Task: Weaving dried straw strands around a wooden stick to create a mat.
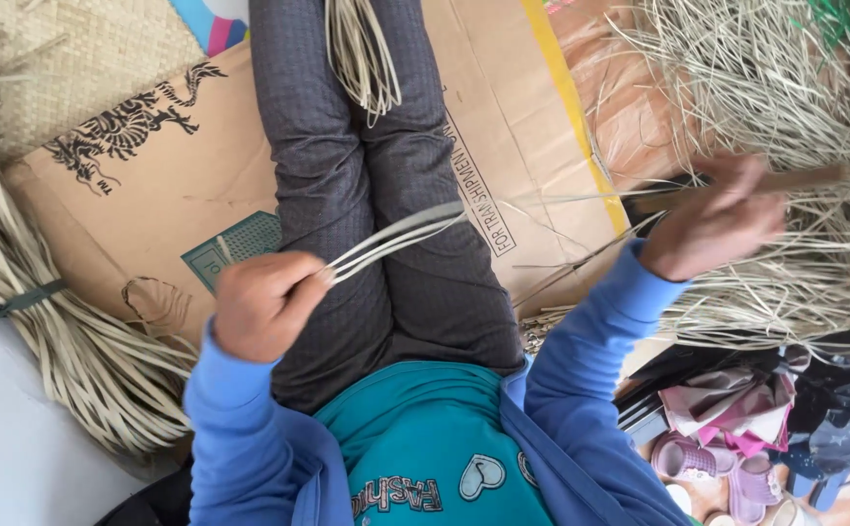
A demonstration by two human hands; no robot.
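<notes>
left hand: clenched on the near ends of a few pale flat palm-leaf strips; thumb pressed over them; sits above the left thigh
right hand: blurred; closed round a thin brown stick-like tool; can't tell if it also pinches the strips' far ends
strips: stretched from left fist up and to the right, across the grey trousers, fanning apart as they go; far ends lost in the blur nr the right hand
step, as I judge it: strips being drawn taut and split or stripped lengthwise btw the two hands; looks mid-pull, not at its start
next move needs, prob.: firm pinch at the left so ends don't slip; steady, even pull at the right so strips don't tear crooked
bundle on lap: loose hank of same strips lying btw the knees, apart from both hands
left edge: big tied bundle of strips w/ a green band, close to the left elbow; little room that way
right edge: heap of fine loose fibres right behind the right hand; snag risk on a wide pull
floor: flattened cardboard under the legs; woven mat top left
open room: mostly over the lap and fwd along the legs; pink sandals and cloth at lower right, well apart from the hands
</notes>
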